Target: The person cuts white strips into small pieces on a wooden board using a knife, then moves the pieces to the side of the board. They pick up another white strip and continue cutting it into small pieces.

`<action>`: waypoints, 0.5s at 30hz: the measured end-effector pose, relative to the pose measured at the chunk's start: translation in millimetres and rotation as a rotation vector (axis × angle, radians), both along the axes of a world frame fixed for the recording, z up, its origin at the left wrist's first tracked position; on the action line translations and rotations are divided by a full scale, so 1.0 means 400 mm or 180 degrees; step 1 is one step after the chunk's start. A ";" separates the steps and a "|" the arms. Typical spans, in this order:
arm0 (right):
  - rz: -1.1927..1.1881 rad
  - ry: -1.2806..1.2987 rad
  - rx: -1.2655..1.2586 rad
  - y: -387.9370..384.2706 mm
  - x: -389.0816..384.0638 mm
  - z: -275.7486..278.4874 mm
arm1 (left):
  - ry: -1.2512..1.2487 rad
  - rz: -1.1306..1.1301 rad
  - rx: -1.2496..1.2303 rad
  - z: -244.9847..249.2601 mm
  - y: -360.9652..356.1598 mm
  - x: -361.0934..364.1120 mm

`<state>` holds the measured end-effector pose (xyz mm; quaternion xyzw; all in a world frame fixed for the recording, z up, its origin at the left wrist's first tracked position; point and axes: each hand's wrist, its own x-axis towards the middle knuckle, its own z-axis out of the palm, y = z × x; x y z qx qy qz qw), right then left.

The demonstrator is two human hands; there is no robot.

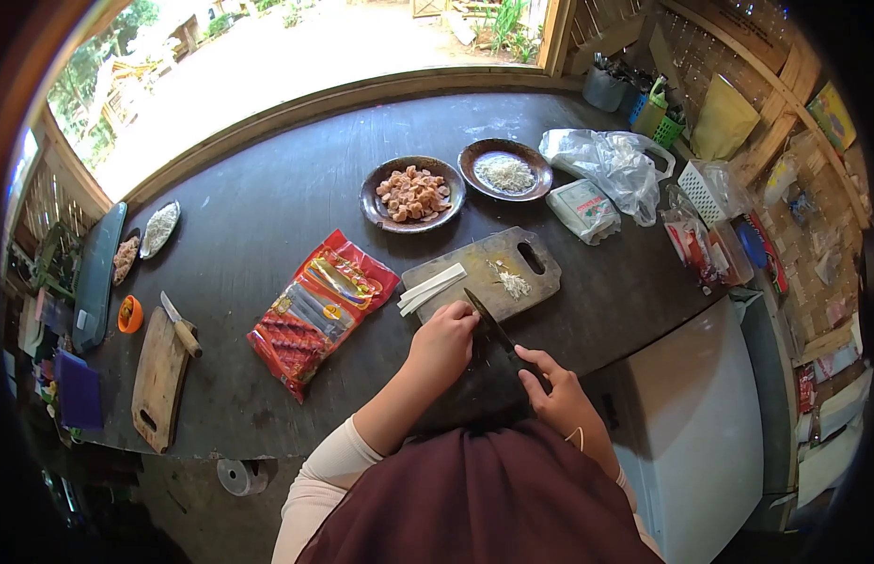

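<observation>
My right hand (561, 399) grips a dark-bladed knife (491, 322) by its handle, the blade pointing up and left over the near edge of a wooden cutting board (482, 259). Close beside the blade tip is my left hand (444, 340), its fingers bent and pressed together; whatever they hold is hidden. Several pale white strips (435, 288) lie on the board's left part, just beyond my left hand. Small chopped white bits (514, 283) sit in a little pile on its right part.
Beyond the board stand a plate of brown cubes (413, 194) and a plate of white bits (504, 174). A red food packet (322, 312) lies to the left. Farther left, a second knife (180, 324) rests on another board (159, 385). Plastic bags (611, 169) are at the right.
</observation>
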<state>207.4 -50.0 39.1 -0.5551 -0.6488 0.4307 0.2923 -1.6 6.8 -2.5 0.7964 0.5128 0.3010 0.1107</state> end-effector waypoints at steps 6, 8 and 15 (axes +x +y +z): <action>-0.0103 0.0019 -0.0173 -0.017 -0.008 0.007 | -0.0054 0.0036 -0.0073 -0.006 0.000 0.000; -0.0047 0.0032 -0.0072 -0.016 -0.006 0.003 | -0.0043 0.0031 -0.0095 -0.005 0.000 0.000; 0.0036 -0.0003 0.0307 -0.013 0.002 -0.019 | -0.0003 0.0039 -0.0097 -0.002 0.001 -0.001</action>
